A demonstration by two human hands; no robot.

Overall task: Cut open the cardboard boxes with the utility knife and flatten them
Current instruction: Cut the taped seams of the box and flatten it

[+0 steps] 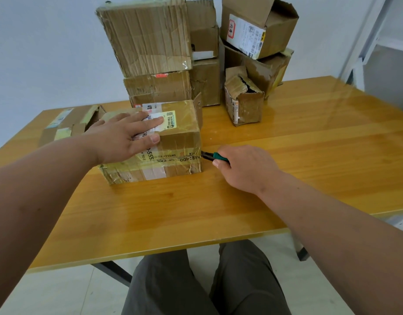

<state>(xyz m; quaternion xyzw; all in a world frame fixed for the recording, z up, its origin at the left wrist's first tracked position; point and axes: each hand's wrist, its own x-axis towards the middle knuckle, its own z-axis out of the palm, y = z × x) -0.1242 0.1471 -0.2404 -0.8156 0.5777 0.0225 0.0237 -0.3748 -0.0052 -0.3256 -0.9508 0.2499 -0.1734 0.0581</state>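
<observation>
Glossy yellow wood-grain counter (241, 212) on dark metal legs, pale tiled floor (48, 292) below, plain light wall (48, 42) behind; white shelving frame (373, 42) at 2 o'clock. Person seated, grey trousers visible under the near edge. Left hand (125, 137) lies flat, fingers straight and spread, palm pressing the top of the taped box (173, 142) at centre, fingertips on its white label. Right hand (246, 169) at 3 o'clock of that box, fingers curled round the utility knife (213, 156): green handle mostly hidden in the fist, dark tip touching the box's right edge at the tape seam line. Box sits upright on the counter, brown tape with printed digits across its front, still closed. Count: one knife; one box being worked; one flattened or partly collapsed box (69, 126) at 9 o'clock, just beside the worked one; stack at 12 o'clock of about four boxes (large one tilted on top (146, 35), one under it, two more behind); at 1 o'clock three more: small torn box (243, 103) in front, a bigger one behind it, an open-flapped one (259, 26) on top with a shipping label. Exact count in the rear stack hard to tell, some overlap.
</observation>
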